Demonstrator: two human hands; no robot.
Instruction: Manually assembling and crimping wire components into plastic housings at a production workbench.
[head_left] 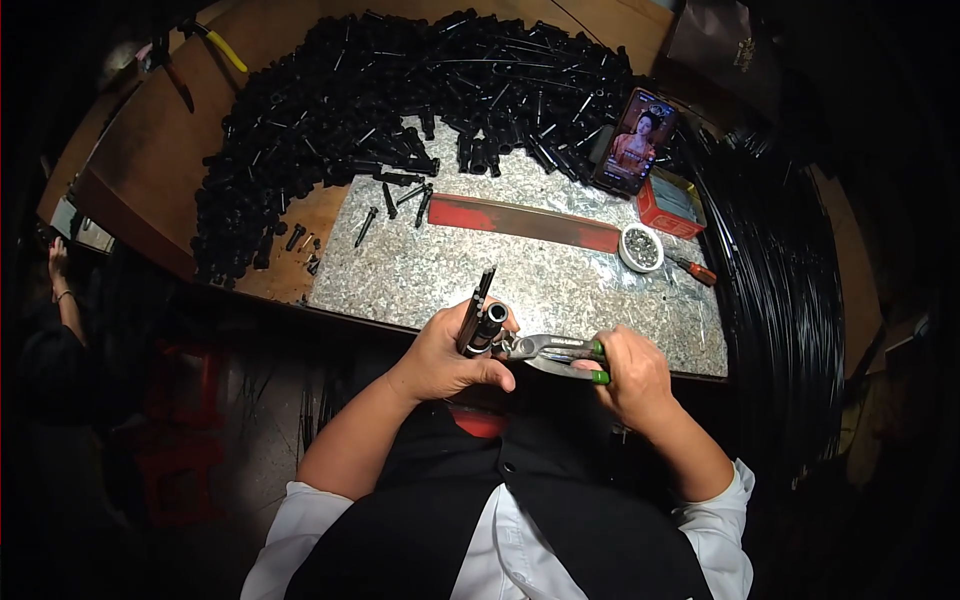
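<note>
My left hand (438,360) is closed around a short black tube (486,328) with thin black rods beside it, all pointing up and away from me. The tube's round open end faces up. In my right hand (640,378) are pliers (552,346) with green-tipped handles. Their metal jaws reach left to the tube by my left fingers; what lies between them is too small to make out. Both hands are just over the near edge of the speckled stone slab (580,290).
A big heap of black tubular parts (330,110) fills the back. A red bar (520,222), white bowl of small metal pieces (641,247), screwdriver (695,270), red box (668,212) and phone (636,140) lie beyond my hands. Long black rods (775,290) line the right; another person's hand (58,262) shows far left.
</note>
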